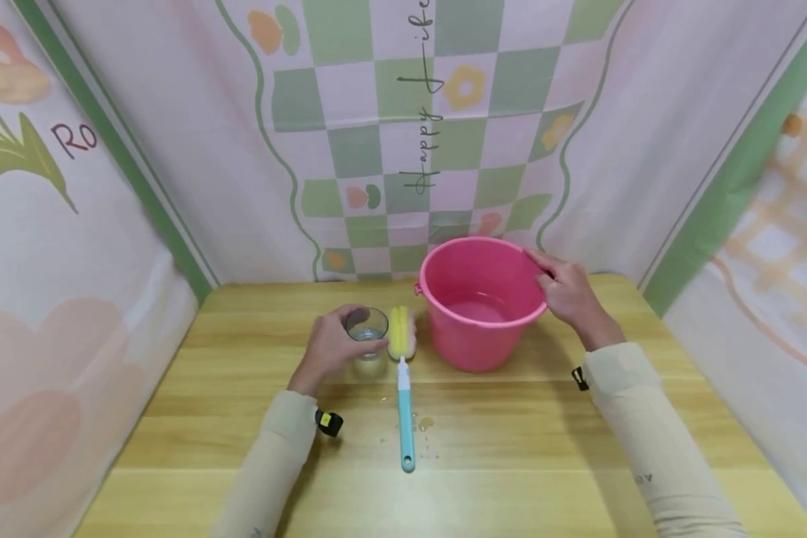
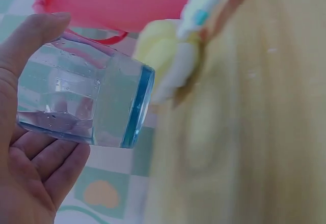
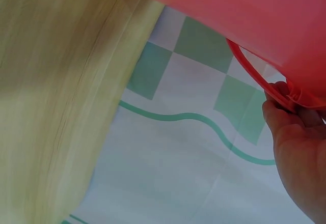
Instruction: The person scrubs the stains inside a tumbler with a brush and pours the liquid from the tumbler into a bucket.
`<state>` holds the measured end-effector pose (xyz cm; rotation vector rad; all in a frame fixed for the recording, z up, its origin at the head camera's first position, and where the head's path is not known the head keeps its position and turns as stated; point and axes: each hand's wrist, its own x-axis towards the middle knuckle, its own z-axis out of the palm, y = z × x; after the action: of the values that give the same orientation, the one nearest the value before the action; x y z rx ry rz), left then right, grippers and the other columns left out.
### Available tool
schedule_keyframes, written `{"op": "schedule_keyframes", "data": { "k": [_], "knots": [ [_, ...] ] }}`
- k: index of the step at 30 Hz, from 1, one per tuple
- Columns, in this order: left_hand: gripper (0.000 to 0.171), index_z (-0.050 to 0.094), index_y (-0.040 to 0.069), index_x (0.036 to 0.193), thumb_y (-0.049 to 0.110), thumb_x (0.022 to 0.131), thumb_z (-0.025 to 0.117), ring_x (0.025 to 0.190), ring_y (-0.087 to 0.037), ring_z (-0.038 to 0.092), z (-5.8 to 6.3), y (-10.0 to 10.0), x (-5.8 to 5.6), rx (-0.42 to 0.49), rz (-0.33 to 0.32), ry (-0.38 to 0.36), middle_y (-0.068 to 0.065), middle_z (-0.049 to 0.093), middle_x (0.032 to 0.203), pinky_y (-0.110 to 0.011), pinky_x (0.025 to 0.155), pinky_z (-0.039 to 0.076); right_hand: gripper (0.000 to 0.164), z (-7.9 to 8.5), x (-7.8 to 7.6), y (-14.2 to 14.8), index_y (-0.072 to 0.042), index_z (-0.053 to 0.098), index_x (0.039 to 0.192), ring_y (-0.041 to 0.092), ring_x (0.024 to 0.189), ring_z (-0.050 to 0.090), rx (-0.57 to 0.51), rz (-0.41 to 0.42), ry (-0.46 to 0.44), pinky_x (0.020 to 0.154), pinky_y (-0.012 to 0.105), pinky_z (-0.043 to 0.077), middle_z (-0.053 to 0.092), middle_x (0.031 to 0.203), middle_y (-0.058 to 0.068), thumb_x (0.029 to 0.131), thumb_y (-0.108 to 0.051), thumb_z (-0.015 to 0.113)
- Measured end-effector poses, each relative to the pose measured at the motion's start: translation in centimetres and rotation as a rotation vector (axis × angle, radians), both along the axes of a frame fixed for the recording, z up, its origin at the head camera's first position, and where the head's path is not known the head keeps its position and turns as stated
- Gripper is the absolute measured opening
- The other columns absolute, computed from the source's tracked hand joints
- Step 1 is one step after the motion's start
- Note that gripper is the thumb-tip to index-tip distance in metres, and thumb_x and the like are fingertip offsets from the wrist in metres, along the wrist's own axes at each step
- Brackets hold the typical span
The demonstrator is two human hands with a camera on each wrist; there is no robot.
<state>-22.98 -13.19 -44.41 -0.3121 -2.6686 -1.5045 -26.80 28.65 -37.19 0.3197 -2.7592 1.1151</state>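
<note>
In the head view my left hand (image 1: 329, 340) grips a clear drinking glass (image 1: 367, 326), thumb on one side and fingers on the other. The left wrist view shows water drops on the glass (image 2: 86, 91) and its bluish base, which looks raised off the table. My right hand (image 1: 571, 297) holds the rim of a pink bucket (image 1: 477, 347) at its right side. The right wrist view shows that hand (image 3: 300, 142) at the joint of the bucket's red carrying handle (image 3: 254, 74). Between glass and bucket lies a sponge bottle brush (image 1: 405, 403) with a yellow-and-white head.
Small wet spots (image 1: 427, 424) dot the wooden table (image 1: 511, 463) beside the brush's blue handle. A checked cloth (image 1: 403, 149) hangs behind the table's back edge, and printed curtains (image 1: 74, 299) close in both sides.
</note>
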Motion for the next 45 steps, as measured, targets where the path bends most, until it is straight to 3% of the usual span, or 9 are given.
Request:
{"op": "schedule_keyframes", "data": {
  "k": [9,17,19,22,26,29,35,40,45],
  "knots": [
    [0.069,0.074,0.006,0.122,0.047,0.072,0.097,0.117,-0.032,0.073,3.9,-0.1,-1.1,-0.109,-0.041,0.117,-0.012,0.077,0.124,-0.047,0.103,0.058,0.050,-0.3,0.2,-0.1,-0.005,0.041,0.160,0.047,0.153,0.038,-0.002,-0.001,0.003,0.119,0.062,0.040,0.038,0.166,0.024,0.111,-0.012,0.040],
    [0.068,0.075,0.006,0.119,0.048,0.070,0.098,0.102,-0.026,0.075,7.9,0.5,-2.3,-0.230,-0.051,0.200,-0.010,0.080,0.112,-0.044,0.090,0.061,0.051,-0.3,0.4,-0.2,-0.006,0.041,0.161,0.043,0.148,0.048,0.016,-0.013,-0.006,0.108,0.056,0.051,0.041,0.165,0.022,0.111,-0.012,0.040],
    [0.070,0.075,0.007,0.120,0.050,0.070,0.097,0.103,-0.026,0.075,8.9,0.7,-2.6,-0.257,-0.053,0.201,-0.008,0.080,0.112,-0.044,0.091,0.061,0.050,-0.2,0.4,-0.2,-0.006,0.041,0.161,0.043,0.146,0.050,0.024,-0.011,0.003,0.102,0.051,0.053,0.041,0.165,0.022,0.111,-0.011,0.039],
    [0.073,0.075,0.008,0.122,0.055,0.070,0.095,0.108,-0.025,0.074,10.3,1.1,-3.0,-0.298,-0.057,0.199,-0.006,0.079,0.115,-0.044,0.094,0.061,0.050,-0.2,0.5,-0.1,-0.006,0.042,0.160,0.042,0.140,0.055,0.026,-0.011,0.011,0.093,0.034,0.054,0.042,0.164,0.023,0.110,-0.011,0.039],
    [0.075,0.075,0.008,0.123,0.059,0.070,0.093,0.111,-0.024,0.074,12.1,1.6,-3.3,-0.361,-0.062,0.205,-0.005,0.079,0.117,-0.042,0.095,0.060,0.051,-0.1,0.4,-0.1,-0.006,0.041,0.160,0.039,0.130,0.061,0.019,-0.012,0.004,0.080,0.012,0.046,0.043,0.164,0.023,0.110,-0.010,0.040],
    [0.079,0.074,0.008,0.124,0.063,0.070,0.092,0.108,-0.022,0.074,13.3,2.1,-3.7,-0.428,-0.070,0.222,-0.006,0.079,0.118,-0.040,0.093,0.061,0.051,-0.1,0.4,-0.2,-0.006,0.041,0.160,0.038,0.130,0.061,0.013,-0.012,0.002,0.081,0.009,0.044,0.043,0.164,0.023,0.110,-0.011,0.040],
    [0.083,0.074,0.008,0.126,0.064,0.068,0.092,0.095,-0.020,0.071,15.0,3.2,-4.4,-0.528,-0.092,0.272,-0.006,0.078,0.117,-0.036,0.083,0.061,0.050,-0.3,0.2,-0.3,-0.005,0.043,0.159,0.040,0.132,0.061,0.019,-0.016,0.028,0.092,0.032,0.054,0.045,0.162,0.024,0.110,-0.010,0.041],
    [0.076,0.074,0.010,0.120,0.062,0.069,0.093,0.097,-0.019,0.072,15.8,4.1,-4.9,-0.633,-0.118,0.328,-0.004,0.079,0.115,-0.034,0.083,0.061,0.050,-0.2,0.2,-0.3,-0.004,0.044,0.159,0.040,0.129,0.061,0.023,-0.015,0.031,0.083,0.016,0.048,0.047,0.161,0.024,0.109,-0.010,0.040],
    [0.074,0.073,0.010,0.121,0.060,0.071,0.092,0.096,-0.020,0.073,16.2,5.4,-5.2,-0.704,-0.153,0.359,-0.005,0.079,0.116,-0.034,0.082,0.061,0.050,-0.1,0.3,0.0,-0.005,0.044,0.159,0.040,0.137,0.058,0.026,-0.021,0.026,0.085,0.018,0.048,0.045,0.162,0.023,0.109,-0.010,0.040]
  ]
}}
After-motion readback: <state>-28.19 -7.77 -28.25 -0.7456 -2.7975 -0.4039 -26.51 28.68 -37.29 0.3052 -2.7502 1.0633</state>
